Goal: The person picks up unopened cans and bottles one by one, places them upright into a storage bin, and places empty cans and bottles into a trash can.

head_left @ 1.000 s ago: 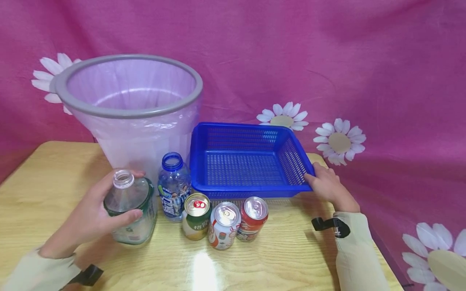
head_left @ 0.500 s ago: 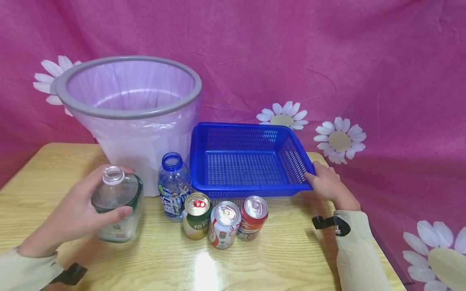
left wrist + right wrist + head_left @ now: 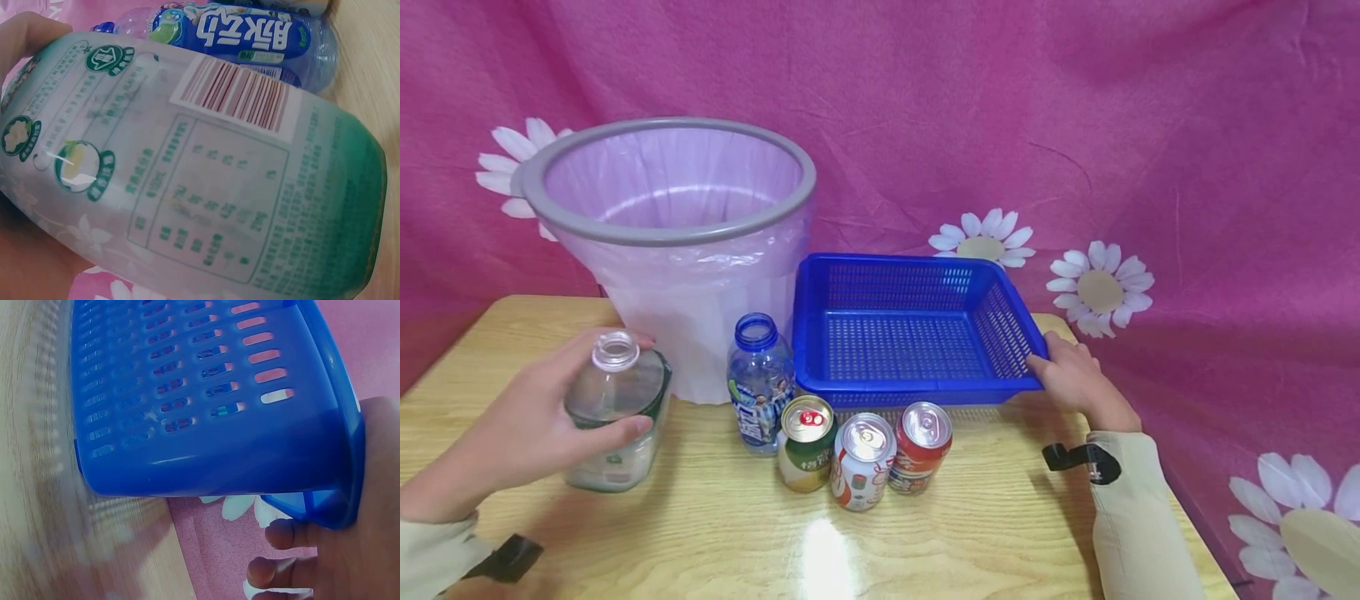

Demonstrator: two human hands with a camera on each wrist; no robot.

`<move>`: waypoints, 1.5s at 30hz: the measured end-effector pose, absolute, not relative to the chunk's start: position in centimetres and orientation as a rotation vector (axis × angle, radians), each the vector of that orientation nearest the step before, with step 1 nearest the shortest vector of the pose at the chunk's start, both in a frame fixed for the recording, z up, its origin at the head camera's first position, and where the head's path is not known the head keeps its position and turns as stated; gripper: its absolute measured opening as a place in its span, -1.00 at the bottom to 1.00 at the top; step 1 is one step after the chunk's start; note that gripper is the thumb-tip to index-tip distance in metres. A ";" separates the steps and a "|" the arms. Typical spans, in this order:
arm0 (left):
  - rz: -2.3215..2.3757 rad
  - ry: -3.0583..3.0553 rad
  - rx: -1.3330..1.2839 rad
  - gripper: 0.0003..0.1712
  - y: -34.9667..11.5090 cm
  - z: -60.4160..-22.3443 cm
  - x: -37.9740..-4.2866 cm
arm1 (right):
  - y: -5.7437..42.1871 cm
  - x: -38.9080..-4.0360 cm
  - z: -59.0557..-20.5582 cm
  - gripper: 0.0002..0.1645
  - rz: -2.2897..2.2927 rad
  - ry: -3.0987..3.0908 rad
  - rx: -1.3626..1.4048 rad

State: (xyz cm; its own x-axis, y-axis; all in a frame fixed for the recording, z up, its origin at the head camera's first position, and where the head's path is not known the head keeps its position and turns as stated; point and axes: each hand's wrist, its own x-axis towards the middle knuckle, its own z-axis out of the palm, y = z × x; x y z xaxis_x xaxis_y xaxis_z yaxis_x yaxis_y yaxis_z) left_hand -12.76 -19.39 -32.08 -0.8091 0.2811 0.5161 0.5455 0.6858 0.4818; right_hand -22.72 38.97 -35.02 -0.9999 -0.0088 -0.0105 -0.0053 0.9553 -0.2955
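Note:
In the head view my left hand (image 3: 527, 408) grips a clear plastic bottle (image 3: 617, 392) with a green label, its thumb in front and its fingers behind. The bottle is upright and uncapped; whether its base touches the table I cannot tell. Its printed label (image 3: 206, 169) and barcode fill the left wrist view. My right hand (image 3: 1078, 379) holds the right rim of a blue plastic basket (image 3: 917, 387), thumb over the edge. In the right wrist view several fingers (image 3: 281, 572) show beyond the rim, beside the slotted basket wall (image 3: 206, 444).
Behind the left hand stands a grey-rimmed bin (image 3: 670, 237) with a translucent liner. A blue-tinted bottle (image 3: 760, 400) stands before it. To its right are a green-and-gold can (image 3: 807, 454), a white can (image 3: 862, 475) and a red can (image 3: 919, 458), in front of the basket.
My left hand has moved left with the green-labelled bottle, away from the blue-tinted bottle. The right hand and basket stay in place.

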 end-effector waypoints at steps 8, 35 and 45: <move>-0.859 -2.516 -0.612 -0.04 -20.9 -31.0 -12.8 | 39.0 -22.9 -35.0 -0.54 -0.471 3.083 -0.007; -0.688 -2.289 -0.754 0.01 -24.2 -26.4 -14.3 | 38.7 -22.8 -34.7 -0.56 -0.462 3.089 0.001; -0.715 -2.148 -0.860 -0.10 -23.9 -23.9 -15.3 | 38.8 -22.8 -34.8 -0.55 -0.469 3.090 -0.007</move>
State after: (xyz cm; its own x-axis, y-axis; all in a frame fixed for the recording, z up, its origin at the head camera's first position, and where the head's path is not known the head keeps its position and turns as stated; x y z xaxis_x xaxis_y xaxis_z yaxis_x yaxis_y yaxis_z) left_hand -15.30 -23.85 -23.85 -0.5309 0.3570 0.7686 0.7465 0.6262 0.2249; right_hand -22.76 38.76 -34.77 -0.9999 -0.0067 -0.0158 -0.0017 0.9549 -0.2970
